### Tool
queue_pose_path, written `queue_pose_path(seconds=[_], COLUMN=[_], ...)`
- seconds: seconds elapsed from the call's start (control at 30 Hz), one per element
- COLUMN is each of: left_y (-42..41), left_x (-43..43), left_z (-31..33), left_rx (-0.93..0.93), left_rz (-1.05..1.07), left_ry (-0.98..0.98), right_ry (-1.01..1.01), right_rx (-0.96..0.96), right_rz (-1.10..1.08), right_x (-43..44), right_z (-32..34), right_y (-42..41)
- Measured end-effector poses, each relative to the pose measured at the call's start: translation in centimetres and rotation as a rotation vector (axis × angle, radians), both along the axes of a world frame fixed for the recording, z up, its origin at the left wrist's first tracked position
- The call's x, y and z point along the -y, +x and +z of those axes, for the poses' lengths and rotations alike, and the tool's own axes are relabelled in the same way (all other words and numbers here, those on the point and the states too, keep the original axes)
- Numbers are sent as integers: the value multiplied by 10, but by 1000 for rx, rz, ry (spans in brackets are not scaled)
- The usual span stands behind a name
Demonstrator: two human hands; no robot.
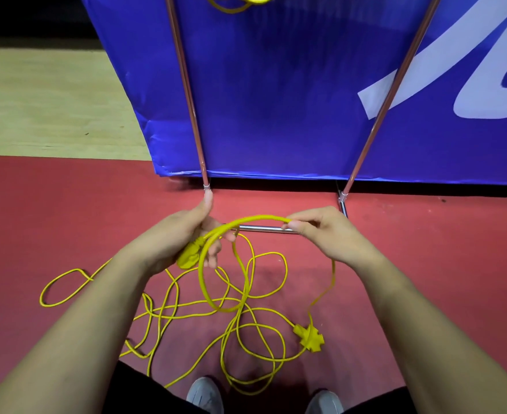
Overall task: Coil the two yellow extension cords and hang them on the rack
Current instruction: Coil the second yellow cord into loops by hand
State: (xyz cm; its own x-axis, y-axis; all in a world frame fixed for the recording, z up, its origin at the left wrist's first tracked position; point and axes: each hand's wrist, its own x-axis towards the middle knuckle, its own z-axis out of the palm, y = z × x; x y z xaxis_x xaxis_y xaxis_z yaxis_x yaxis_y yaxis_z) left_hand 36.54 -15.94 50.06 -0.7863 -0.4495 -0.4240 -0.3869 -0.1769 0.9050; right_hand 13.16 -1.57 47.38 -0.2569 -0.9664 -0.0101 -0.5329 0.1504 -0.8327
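Note:
A yellow extension cord [246, 312] lies in loose tangled loops on the red floor in front of me. My left hand [183, 231] grips its plug end and one hanging loop. My right hand [320, 231] pinches the same cord a little to the right, so an arc spans between my hands. The cord's multi-outlet end [309, 339] rests on the floor at the lower right. A second yellow cord [237, 3] hangs coiled at the top edge, up on the metal rack [186, 85].
The rack's two shiny uprights run down to a base bar [261, 229] on the floor just beyond my hands. A blue banner [276, 100] stands behind the rack. Pale wood flooring lies at the far left. My grey shoes [204, 395] show at the bottom.

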Motion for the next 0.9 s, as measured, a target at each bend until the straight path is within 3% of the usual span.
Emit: queue_pose_path(seconds=[0.2,0.37,0.5,0.7,0.9], left_y=[-9,-13,-9,-2,-2], left_x=[-21,-22,-9,-4,1], left_z=[-3,-9,-5,0,8], left_rx=[85,-13,-162,-250,-427], left_rz=[-122,-65,138,79,277], left_ry=[-150,-248,-134,17,246], right_ry=[29,26,184,192,241], right_rx=[-98,-77,-134,15,103], right_rz=[206,130,31,-147,-279], right_x=[11,18,8,10,8], right_z=[13,7,-30,-70,-95], right_y=[46,42,-3,-20,-15])
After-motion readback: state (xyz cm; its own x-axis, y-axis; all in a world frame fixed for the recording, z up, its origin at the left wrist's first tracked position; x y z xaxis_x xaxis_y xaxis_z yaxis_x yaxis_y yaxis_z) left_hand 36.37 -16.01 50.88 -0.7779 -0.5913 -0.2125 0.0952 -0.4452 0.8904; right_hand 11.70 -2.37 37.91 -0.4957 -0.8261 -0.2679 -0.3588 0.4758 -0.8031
